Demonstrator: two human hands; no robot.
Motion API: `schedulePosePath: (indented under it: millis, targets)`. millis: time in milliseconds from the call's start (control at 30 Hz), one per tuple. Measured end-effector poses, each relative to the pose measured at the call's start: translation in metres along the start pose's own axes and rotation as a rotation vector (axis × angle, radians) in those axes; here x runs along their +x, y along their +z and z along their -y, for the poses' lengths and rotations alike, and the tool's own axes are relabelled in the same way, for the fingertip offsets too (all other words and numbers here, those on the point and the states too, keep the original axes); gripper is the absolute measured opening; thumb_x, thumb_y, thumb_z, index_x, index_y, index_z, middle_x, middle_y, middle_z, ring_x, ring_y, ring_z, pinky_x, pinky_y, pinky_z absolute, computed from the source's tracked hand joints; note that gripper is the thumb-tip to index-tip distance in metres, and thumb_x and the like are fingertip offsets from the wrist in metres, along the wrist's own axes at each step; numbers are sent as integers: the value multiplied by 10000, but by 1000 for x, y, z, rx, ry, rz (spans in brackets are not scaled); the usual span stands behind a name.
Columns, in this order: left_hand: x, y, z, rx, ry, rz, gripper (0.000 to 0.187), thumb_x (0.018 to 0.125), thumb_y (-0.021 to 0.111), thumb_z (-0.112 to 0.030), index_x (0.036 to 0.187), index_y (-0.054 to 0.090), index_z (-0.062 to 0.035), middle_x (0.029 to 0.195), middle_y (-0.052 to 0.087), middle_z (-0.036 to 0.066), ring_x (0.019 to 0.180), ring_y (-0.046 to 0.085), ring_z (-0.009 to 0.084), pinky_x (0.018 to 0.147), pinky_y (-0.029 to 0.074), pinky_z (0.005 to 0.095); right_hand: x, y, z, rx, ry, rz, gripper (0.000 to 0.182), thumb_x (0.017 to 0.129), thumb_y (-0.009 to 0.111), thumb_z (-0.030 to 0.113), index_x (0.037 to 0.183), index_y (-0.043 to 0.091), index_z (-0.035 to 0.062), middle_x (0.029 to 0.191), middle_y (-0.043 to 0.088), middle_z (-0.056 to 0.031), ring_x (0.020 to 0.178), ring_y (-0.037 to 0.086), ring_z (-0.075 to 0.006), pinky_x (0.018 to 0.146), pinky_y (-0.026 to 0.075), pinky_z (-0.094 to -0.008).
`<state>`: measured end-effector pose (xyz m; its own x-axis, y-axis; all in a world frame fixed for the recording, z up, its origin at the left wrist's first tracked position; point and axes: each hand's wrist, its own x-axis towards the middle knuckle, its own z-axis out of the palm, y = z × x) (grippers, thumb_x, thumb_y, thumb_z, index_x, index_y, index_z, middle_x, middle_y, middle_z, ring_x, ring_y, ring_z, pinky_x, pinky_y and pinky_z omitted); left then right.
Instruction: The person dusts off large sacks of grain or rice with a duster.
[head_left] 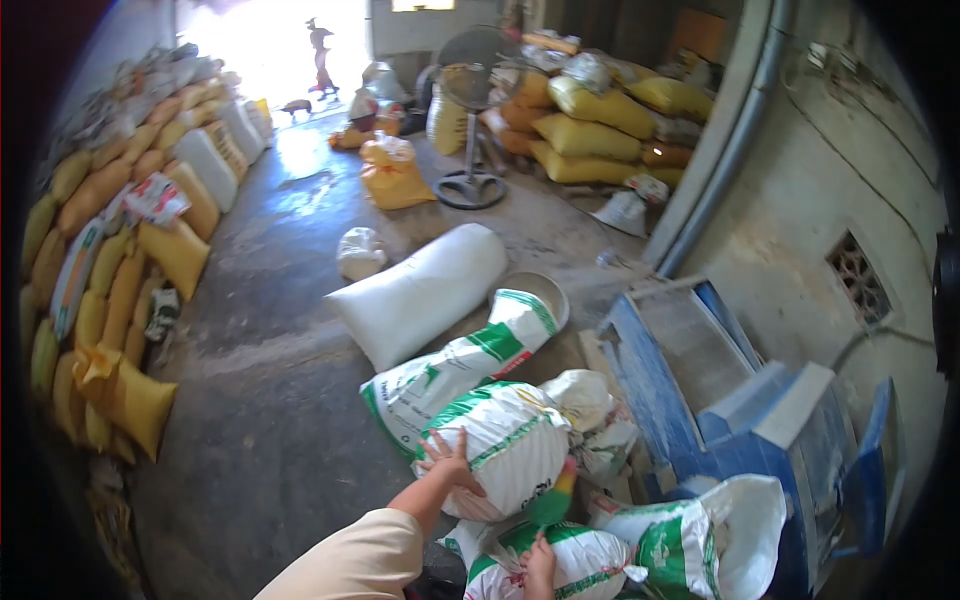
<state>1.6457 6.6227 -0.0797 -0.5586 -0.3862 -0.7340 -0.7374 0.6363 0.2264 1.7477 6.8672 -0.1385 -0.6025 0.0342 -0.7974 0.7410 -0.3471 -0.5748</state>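
My left hand (455,467) lies with spread fingers on the side of a full white and green sack (515,445). Lower down, my right hand (540,567) is closed at the lower end of a duster-like thing (553,500) coloured green, yellow and red. The coloured part leans against the full sack's lower right side. Below it, another white and green sack (585,560) lies beside my right hand, its end gathered and tied. To the right stands an open-mouthed white and green sack (690,540).
A blue machine (690,370) stands along the right wall. Ahead lie a flatter green and white sack (450,380), a big white sack (425,290) and a round pan (550,292). Stacked sacks (110,290) line the left; a pedestal fan (470,180) and a distant person (319,55) are farther back.
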Motion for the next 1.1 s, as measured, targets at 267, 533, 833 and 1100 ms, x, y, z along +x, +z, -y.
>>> schedulePosePath:
  millis: [267,533,833,1100]
  targets:
    - [9,8,8,-44,37,-32,1476,243,872,-409,1329,-128,-376,1308,-312,263,1167,-288,504,875,62,709,9,-11,-27,-548,-906,-157,485,825,507,437,1196,494,125,968,605,-178,737,585,-225,698,479,-354]
    - [2,2,3,-27,9,-14,1421,309,868,-381,1329,-123,-383,1310,-318,255,1186,-281,483,909,89,680,-34,9,4,-227,-360,-55,514,824,504,441,1203,443,99,581,454,-74,409,414,-185,349,348,-264]
    - [-2,2,-1,23,1,-22,1473,275,858,-441,1332,-163,-329,1315,-303,263,1191,-271,481,924,84,662,-47,8,0,92,8,27,287,912,426,207,1190,462,144,570,271,63,419,245,-46,362,215,-195]
    - [5,4,-6,88,-49,10,1502,280,857,-453,1295,-243,-339,1315,-317,245,1206,-253,470,935,87,649,-52,10,-19,-259,-538,-15,363,912,391,116,1275,395,137,573,251,74,431,240,-23,371,206,-175]
